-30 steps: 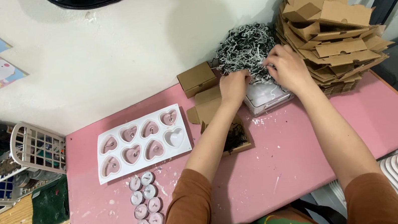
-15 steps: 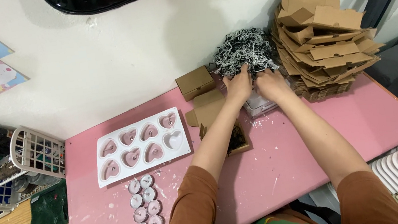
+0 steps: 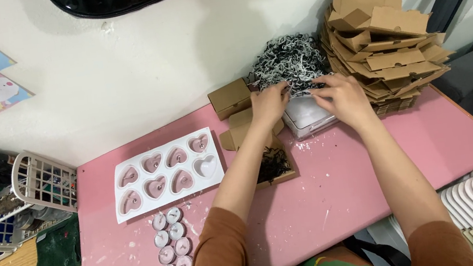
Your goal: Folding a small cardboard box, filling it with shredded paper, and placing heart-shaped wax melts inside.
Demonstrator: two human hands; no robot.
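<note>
Both hands sit at the shredded paper pile [image 3: 290, 63] above the clear container [image 3: 308, 115]. Left hand [image 3: 269, 104] and right hand [image 3: 343, 97] pinch strands. Step: grabbing filler. Next likely needs a clean lift toward the open box [image 3: 273, 164].

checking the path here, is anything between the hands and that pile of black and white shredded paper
Nothing visible is. The left hand and right hand are both already at the front edge of the shredded paper pile, their fingers reaching into it above the clear tray. The open cardboard box lies nearer, under the left forearm.
</note>
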